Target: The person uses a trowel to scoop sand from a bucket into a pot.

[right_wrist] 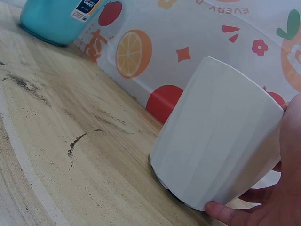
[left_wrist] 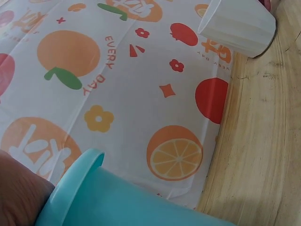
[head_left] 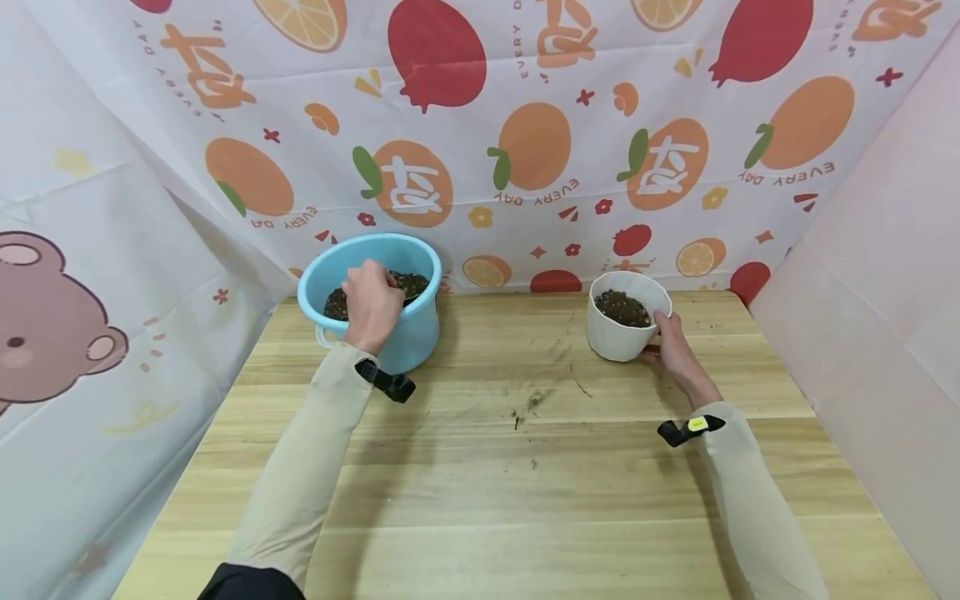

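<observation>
A light blue bucket (head_left: 408, 342) with dark soil (head_left: 411, 285) in it stands at the back left of the table in the head view. My left hand (head_left: 371, 302) reaches over its near rim, knuckles bent and fingers down at the soil; the fingertips are hidden. At the back right is a white faceted flowerpot (head_left: 618, 335), partly filled with soil (head_left: 622, 308). My right hand (head_left: 678, 354) grips the pot's right side, thumb at the rim. In the right wrist view a fingertip (right_wrist: 217, 210) presses low by the pot's base.
Soil crumbs and dark smears (head_left: 534, 402) mark the wooden table (head_left: 480, 500) between the containers. A fruit-printed cloth (head_left: 480, 167) hangs right behind both. Pale cloth walls (head_left: 885, 250) close in the left and right sides.
</observation>
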Action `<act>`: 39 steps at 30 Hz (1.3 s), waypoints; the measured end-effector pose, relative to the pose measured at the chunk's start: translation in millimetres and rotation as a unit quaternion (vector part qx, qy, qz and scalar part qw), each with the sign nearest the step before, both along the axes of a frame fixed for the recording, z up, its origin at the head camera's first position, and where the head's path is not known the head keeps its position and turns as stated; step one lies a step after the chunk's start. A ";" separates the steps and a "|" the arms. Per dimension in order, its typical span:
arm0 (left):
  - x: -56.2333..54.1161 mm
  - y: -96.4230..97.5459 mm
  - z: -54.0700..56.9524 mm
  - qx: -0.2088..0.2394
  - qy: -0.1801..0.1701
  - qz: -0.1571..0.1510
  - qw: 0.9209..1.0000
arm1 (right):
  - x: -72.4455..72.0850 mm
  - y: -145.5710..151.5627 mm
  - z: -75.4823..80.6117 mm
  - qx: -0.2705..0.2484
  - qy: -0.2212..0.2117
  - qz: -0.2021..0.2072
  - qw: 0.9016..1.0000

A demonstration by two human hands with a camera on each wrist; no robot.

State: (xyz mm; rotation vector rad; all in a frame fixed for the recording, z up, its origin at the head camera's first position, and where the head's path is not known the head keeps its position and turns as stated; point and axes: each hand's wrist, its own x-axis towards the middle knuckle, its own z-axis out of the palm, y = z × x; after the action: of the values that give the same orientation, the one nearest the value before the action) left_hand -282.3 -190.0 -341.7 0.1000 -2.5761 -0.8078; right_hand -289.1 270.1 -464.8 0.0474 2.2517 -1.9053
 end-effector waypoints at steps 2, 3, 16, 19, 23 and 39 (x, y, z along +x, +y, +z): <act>0.9 -0.1 -0.8 -0.001 0.004 0.002 1.000 | -0.1 -0.7 0.3 -0.001 -0.002 -0.001 1.000; 1.3 -0.1 -1.0 -0.001 0.007 0.002 1.000 | -0.4 -0.7 0.3 0.000 -0.002 -0.002 1.000; 0.1 -0.3 -4.4 -0.017 0.047 0.014 0.999 | -0.9 -0.3 -1.1 -0.003 -0.005 -0.001 1.000; -1.4 -1.8 -4.6 -0.022 0.055 0.023 0.998 | -0.6 -0.5 -1.4 0.001 -0.008 -0.005 1.000; -1.8 -4.4 -3.6 -0.015 0.055 0.025 0.998 | -1.2 -1.2 -0.2 0.003 -0.010 -0.011 1.000; -9.2 -9.8 -2.0 -0.024 0.043 0.023 0.999 | -2.1 -0.3 -0.4 0.007 -0.007 -0.005 1.000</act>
State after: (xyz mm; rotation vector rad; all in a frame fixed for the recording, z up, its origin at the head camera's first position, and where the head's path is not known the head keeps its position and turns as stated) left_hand -291.5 -199.8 -343.7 0.1064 -2.5016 -0.7167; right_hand -291.2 269.9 -465.2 0.0736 2.2608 -1.8880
